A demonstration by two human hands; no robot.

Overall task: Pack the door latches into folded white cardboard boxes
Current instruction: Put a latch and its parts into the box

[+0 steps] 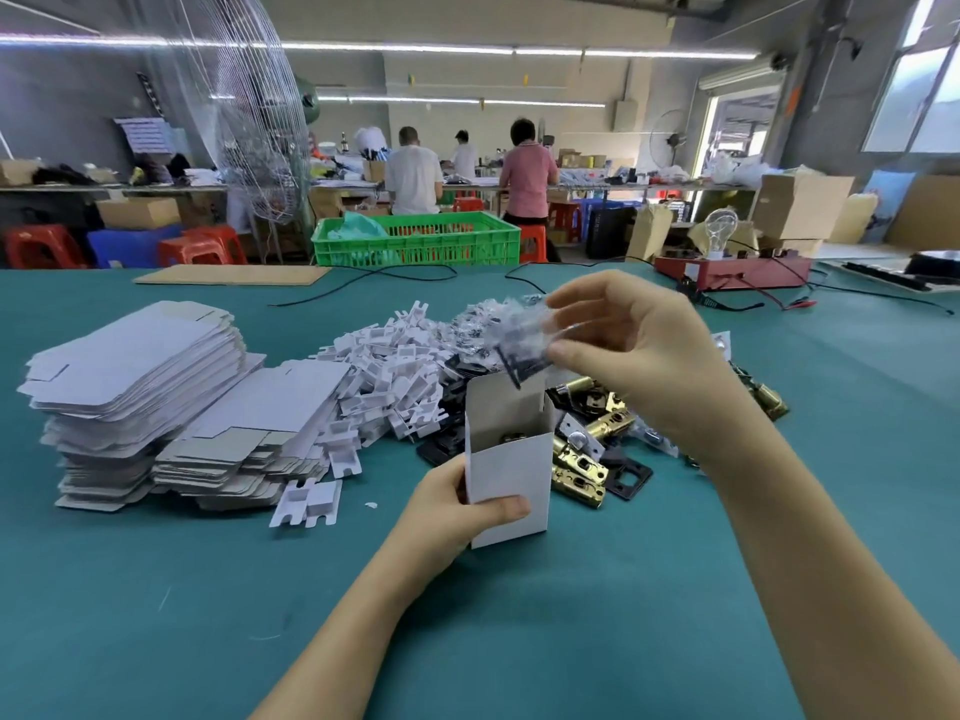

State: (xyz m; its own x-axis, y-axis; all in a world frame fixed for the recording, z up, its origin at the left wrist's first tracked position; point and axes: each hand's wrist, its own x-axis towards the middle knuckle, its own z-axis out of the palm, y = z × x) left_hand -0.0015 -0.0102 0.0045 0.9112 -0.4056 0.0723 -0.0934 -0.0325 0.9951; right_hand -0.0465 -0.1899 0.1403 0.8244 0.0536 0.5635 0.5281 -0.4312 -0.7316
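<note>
Now box (511,470) held, bag (519,330) possibly pinched

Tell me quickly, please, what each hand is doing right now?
Left hand: grips the open white box.
Right hand: pinches a small clear bag above it.

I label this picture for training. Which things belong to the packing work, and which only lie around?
Job: open box in left hand; clear bag in right hand; latches; flat boxes; inserts.
Around: green crate; light bulb; cables.
</note>
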